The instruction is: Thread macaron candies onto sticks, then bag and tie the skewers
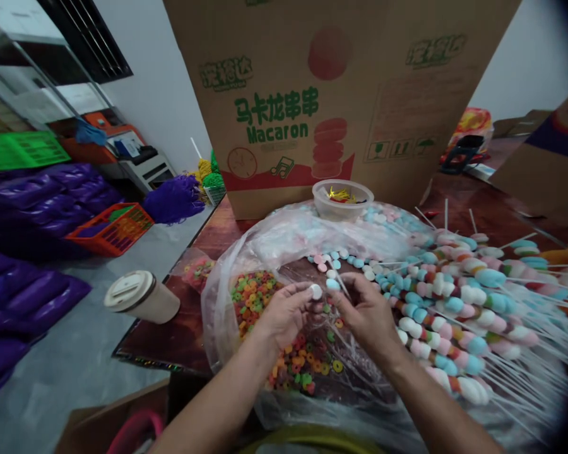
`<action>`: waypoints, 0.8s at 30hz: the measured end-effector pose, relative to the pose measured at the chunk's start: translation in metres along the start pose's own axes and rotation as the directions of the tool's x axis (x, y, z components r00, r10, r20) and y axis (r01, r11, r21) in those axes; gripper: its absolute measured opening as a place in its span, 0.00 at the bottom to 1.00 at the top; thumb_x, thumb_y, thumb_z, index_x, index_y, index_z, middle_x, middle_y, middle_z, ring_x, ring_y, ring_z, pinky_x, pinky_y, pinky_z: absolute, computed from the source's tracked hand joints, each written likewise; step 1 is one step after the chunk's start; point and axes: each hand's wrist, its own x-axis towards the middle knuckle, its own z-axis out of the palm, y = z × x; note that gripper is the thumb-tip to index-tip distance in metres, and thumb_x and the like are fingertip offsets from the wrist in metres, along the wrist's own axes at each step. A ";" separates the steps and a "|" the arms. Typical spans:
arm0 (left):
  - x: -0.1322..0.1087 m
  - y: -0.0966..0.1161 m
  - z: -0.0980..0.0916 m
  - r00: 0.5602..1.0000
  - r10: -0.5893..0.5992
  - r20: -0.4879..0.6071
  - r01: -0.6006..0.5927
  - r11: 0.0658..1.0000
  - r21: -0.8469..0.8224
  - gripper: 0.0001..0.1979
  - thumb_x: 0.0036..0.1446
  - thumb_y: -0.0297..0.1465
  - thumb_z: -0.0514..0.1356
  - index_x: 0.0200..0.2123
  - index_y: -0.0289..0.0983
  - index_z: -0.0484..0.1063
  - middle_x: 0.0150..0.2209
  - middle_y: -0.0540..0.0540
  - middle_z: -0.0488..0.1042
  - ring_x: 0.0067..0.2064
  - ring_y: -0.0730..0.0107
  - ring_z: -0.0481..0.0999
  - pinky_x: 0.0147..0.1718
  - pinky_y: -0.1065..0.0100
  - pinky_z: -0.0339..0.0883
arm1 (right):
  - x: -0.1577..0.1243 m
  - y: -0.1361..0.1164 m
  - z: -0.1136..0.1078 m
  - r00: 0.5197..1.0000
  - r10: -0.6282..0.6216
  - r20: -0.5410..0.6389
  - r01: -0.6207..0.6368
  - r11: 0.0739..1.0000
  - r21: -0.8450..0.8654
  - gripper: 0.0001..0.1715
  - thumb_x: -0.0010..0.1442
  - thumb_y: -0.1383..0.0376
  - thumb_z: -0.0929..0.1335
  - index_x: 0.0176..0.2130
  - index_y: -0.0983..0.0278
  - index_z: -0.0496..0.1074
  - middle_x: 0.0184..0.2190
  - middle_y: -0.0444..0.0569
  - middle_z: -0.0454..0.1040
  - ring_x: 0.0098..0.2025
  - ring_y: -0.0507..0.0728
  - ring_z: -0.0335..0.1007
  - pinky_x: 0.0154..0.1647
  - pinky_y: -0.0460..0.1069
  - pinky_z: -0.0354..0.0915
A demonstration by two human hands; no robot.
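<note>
Between the fingertips of my left hand [291,312] is a small white round marshmallow [315,291]. Just to its right, my right hand [366,312] pinches a thin white stick [343,285]. A blue marshmallow [332,284] shows at the right fingertips; whether it is threaded on the stick I cannot tell. Below both hands, ring-shaped gummy candies [253,296] in several colours lie on a clear plastic sheet [218,321]. Loose pink, blue and white marshmallows [355,260] lie beyond the hands. Many finished-looking candy skewers [459,315] are heaped on the right.
A large cardboard box [284,57] stands behind the pile, with a plastic bowl [343,211] of shiny ties before it. A lidded cup [144,299] stands at the table's left edge. On the floor are an orange basket [118,230] and purple bags [23,290].
</note>
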 end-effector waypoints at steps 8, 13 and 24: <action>-0.030 -0.013 0.024 0.995 0.098 0.030 -0.098 0.995 -0.019 0.13 0.44 0.30 0.65 0.35 0.32 0.72 0.28 0.47 0.73 0.28 0.76 0.72 0.29 0.73 0.67 | -0.034 -0.011 0.008 0.951 -0.308 -0.039 0.300 0.944 -0.134 0.19 0.59 0.70 0.57 0.49 0.67 0.65 0.43 0.55 0.72 0.46 0.54 0.68 0.47 0.49 0.64; -0.037 -0.008 0.025 0.998 0.056 0.023 -0.058 0.997 0.050 0.16 0.38 0.29 0.68 0.34 0.31 0.73 0.28 0.47 0.74 0.27 0.76 0.71 0.28 0.73 0.66 | -0.040 -0.009 0.000 0.959 -0.284 0.006 0.282 0.948 -0.146 0.22 0.57 0.70 0.57 0.51 0.70 0.65 0.45 0.56 0.72 0.45 0.55 0.70 0.45 0.48 0.65; -0.043 -0.014 0.028 0.994 0.108 -0.032 -0.100 0.977 0.187 0.20 0.36 0.32 0.68 0.35 0.31 0.72 0.27 0.48 0.73 0.26 0.74 0.71 0.29 0.70 0.66 | -0.037 -0.011 -0.003 0.999 -0.035 0.009 0.034 0.990 0.135 0.12 0.58 0.63 0.60 0.34 0.65 0.70 0.30 0.48 0.72 0.33 0.53 0.67 0.35 0.46 0.63</action>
